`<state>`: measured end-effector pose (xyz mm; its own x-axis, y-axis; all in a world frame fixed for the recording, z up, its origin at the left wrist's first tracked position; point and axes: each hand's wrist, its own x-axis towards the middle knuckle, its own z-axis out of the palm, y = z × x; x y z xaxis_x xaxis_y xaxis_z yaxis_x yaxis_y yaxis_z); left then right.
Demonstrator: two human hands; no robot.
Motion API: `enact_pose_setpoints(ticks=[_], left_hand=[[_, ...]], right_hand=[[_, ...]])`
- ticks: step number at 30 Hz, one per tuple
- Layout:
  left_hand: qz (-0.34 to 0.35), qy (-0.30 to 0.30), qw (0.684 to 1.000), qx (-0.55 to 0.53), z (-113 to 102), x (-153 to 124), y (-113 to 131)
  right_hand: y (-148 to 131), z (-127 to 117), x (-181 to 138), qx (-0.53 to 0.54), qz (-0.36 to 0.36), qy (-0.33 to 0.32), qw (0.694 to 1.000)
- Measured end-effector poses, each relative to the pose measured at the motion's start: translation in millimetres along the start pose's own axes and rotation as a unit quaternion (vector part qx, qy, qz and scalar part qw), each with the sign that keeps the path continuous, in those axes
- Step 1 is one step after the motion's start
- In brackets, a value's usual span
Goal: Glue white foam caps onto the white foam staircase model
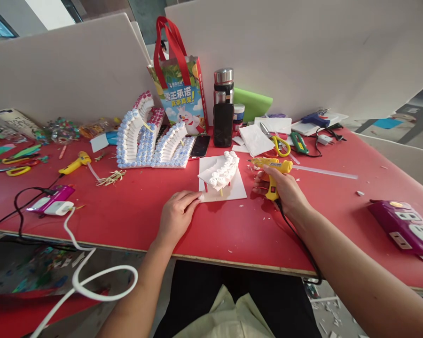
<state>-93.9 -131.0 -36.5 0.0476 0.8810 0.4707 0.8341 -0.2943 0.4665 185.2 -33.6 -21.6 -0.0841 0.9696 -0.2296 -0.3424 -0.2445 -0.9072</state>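
Note:
My right hand is wrapped around the handle of a yellow hot glue gun, its nozzle pointing left and a clear glue stick trailing from the back. Left of the nozzle stands a small model: a curved white tier topped with rolled white pieces, raised on red and yellow posts. Beneath it lies a flat white base board. The fingertips of my left hand are pinched together at the board's front left corner. Something small and white shows at those fingertips, too small to name.
Blue, white and pink tiered models stand behind, near a printed bag, a steel flask and phones. Yellow scissors lie back right. A second glue gun is left; a purple power strip is right.

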Motion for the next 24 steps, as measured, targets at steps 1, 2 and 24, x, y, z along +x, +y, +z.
enact_pose_setpoints(ticks=[1, 2, 24], left_hand=[[0.003, 0.001, 1.000, 0.002, 0.1, 0.0, 0.0], [0.005, 0.002, 1.000, 0.005, 0.1, 0.1, 0.1], [-0.082, -0.031, 0.996, -0.018, -1.8, -7.1, -1.5]], right_hand=[[0.2, -0.1, 0.2, 0.001, 0.000, -0.001, 1.000], [0.3, -0.1, 0.2, 0.002, 0.000, -0.002, 1.000], [-1.1, -3.7, 1.9, 0.006, -0.011, 0.014, 1.000]])
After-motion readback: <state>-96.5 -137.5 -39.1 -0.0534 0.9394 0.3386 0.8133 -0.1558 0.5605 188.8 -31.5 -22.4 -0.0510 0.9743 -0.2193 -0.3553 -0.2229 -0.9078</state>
